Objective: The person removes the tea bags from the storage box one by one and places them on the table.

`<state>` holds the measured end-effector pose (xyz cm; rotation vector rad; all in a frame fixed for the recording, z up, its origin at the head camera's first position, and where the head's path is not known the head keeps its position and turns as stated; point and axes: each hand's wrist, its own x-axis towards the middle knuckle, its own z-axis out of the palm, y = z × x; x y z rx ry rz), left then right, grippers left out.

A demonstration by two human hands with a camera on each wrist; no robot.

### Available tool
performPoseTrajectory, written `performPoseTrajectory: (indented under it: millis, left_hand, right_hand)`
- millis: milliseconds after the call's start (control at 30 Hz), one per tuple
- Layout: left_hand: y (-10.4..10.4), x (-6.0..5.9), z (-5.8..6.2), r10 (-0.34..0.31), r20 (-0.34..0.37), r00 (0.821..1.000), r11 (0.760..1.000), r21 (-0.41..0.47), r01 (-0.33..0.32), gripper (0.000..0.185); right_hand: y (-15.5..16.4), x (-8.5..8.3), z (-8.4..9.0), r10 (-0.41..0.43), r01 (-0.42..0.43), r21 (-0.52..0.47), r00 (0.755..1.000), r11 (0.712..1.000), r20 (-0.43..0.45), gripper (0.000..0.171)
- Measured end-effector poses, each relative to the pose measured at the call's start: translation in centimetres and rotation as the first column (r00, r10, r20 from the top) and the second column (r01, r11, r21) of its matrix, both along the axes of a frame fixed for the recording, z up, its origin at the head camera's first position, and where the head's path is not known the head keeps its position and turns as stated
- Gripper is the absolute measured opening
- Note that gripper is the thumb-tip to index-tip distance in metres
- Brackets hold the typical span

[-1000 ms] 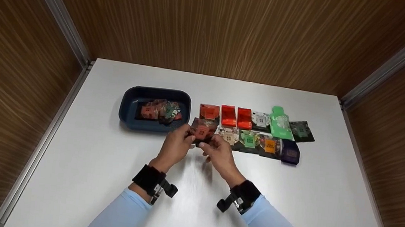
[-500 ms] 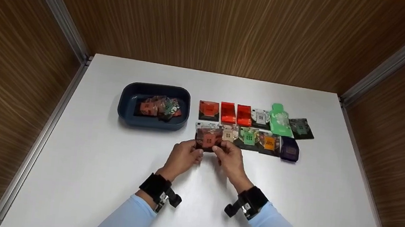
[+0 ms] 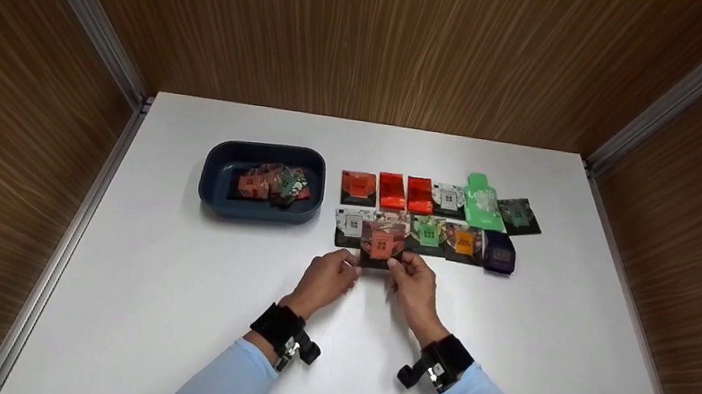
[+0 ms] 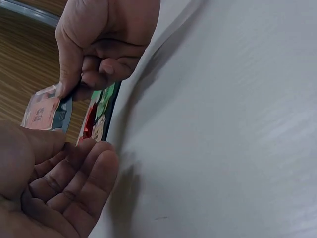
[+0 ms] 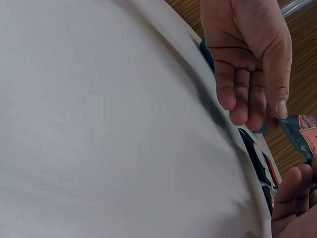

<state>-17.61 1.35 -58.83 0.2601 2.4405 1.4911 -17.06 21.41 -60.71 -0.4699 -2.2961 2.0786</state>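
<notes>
Table: smooth white top, faint sheen, soft reflections at frame centre.
Walls: wood-grain panelling, brown, satin finish; corner strips of brushed grey metal.
Tray, left of centre: dark blue plastic, matt, rounded rim.
Sachets, right of centre: glossy printed foil or plastic film; the two red ones shine brightest.
Held sachet: same glossy film, dark with an orange label.
Sleeves, lower frame: pale blue stretch cloth.
Wrist straps: black matt fabric.
</notes>
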Motion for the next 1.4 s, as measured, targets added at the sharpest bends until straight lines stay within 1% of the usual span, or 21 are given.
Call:
performPoseTrajectory:
  millis: [67, 167, 233, 300, 367, 467, 600, 667, 767, 833, 900, 1000, 1067, 1133, 1200, 1267, 1333, 1400]
  left_hand:
    - [-0.2, 0.1, -0.2, -0.032, -0.046, 0.998, 0.996, -0.087, 0.028, 0.011]
    - [-0.5, 0.2, -0.5, -0.085, -0.108, 0.990, 0.975, -0.214, 0.061, 0.012]
    - [-0.8, 0.4, -0.6, -0.117, -0.130, 0.985, 0.959, -0.271, 0.079, 0.013]
    - [-1.0, 0.5, -0.6, -0.144, -0.145, 0.979, 0.948, -0.304, 0.095, 0.014]
    - [-1.2, 0.6, -0.6, -0.159, -0.147, 0.976, 0.943, -0.316, 0.107, 0.014]
    - [-1.3, 0.7, -0.6, -0.164, -0.153, 0.975, 0.942, -0.318, 0.108, 0.014]
    - [-1.4, 0.8, -0.9, -0.162, -0.178, 0.971, 0.942, -0.321, 0.098, 0.013]
    - [-1.4, 0.8, -1.1, -0.162, -0.192, 0.968, 0.943, -0.320, 0.094, 0.013]
    - [-1.4, 0.8, -1.3, -0.156, -0.204, 0.966, 0.945, -0.317, 0.086, 0.012]
    - [-1.4, 0.8, -1.3, -0.152, -0.207, 0.966, 0.946, -0.313, 0.082, 0.012]
    - [-1.3, 0.8, -1.4, -0.150, -0.211, 0.966, 0.947, -0.310, 0.080, 0.012]
    - [-1.4, 0.7, -1.5, -0.148, -0.220, 0.964, 0.948, -0.308, 0.075, 0.013]
    - [-1.4, 0.7, -1.5, -0.144, -0.218, 0.965, 0.947, -0.314, 0.071, 0.013]
    - [-1.4, 0.7, -1.5, -0.141, -0.211, 0.967, 0.945, -0.319, 0.068, 0.013]
    - [-1.4, 0.8, -1.5, -0.139, -0.203, 0.969, 0.945, -0.321, 0.069, 0.012]
    - [-1.5, 0.9, -1.6, -0.144, -0.214, 0.966, 0.946, -0.317, 0.071, 0.012]
    - [-1.5, 0.9, -1.8, -0.150, -0.234, 0.961, 0.948, -0.311, 0.072, 0.012]
    - [-1.6, 1.0, -1.9, -0.151, -0.253, 0.956, 0.950, -0.305, 0.069, 0.011]
  right_hand:
    - [1.1, -0.1, 0.1, -0.031, 0.031, 0.022, 0.999, 0.999, 0.007, 0.014]
    - [3.4, -0.1, 0.1, -0.070, 0.069, 0.064, 0.998, 0.996, 0.009, 0.017]
    - [5.2, 0.0, 0.1, -0.093, 0.093, 0.092, 0.996, 0.991, -0.004, 0.019]
    - [7.1, 0.2, 0.0, -0.117, 0.118, 0.120, 0.993, 0.986, -0.012, 0.021]
    - [8.9, 0.5, 0.0, -0.149, 0.150, 0.149, 0.989, 0.977, -0.020, 0.023]
    - [11.7, 0.8, 0.2, -0.209, 0.210, 0.172, 0.978, 0.963, -0.027, 0.025]
    - [15.6, 1.1, 1.0, -0.282, 0.279, 0.200, 0.959, 0.939, -0.016, 0.028]
    - [17.6, 1.1, 1.5, -0.325, 0.320, 0.187, 0.946, 0.929, -0.004, 0.026]
    - [20.3, 0.8, 2.1, -0.399, 0.394, 0.123, 0.917, 0.911, 0.016, 0.020]
    - [21.9, 0.5, 2.4, -0.433, 0.428, 0.093, 0.900, 0.899, 0.045, 0.017]
    - [23.2, 0.1, 2.6, -0.455, 0.448, 0.092, 0.887, 0.889, 0.075, 0.016]
    - [24.7, -0.8, 2.8, -0.461, 0.448, 0.120, 0.879, 0.886, 0.122, 0.020]
    - [25.4, -1.4, 2.7, -0.451, 0.430, 0.150, 0.878, 0.890, 0.160, 0.026]
    - [25.9, -2.0, 2.6, -0.427, 0.394, 0.183, 0.881, 0.901, 0.204, 0.033]
    - [26.2, -2.4, 2.4, -0.391, 0.338, 0.234, 0.889, 0.912, 0.240, 0.041]
    - [26.2, -2.7, 2.1, -0.356, 0.278, 0.287, 0.895, 0.917, 0.268, 0.046]
    - [26.1, -2.9, 1.9, -0.334, 0.230, 0.350, 0.902, 0.908, 0.274, 0.049]
    - [25.8, -3.0, 1.8, -0.324, 0.193, 0.422, 0.908, 0.886, 0.265, 0.050]
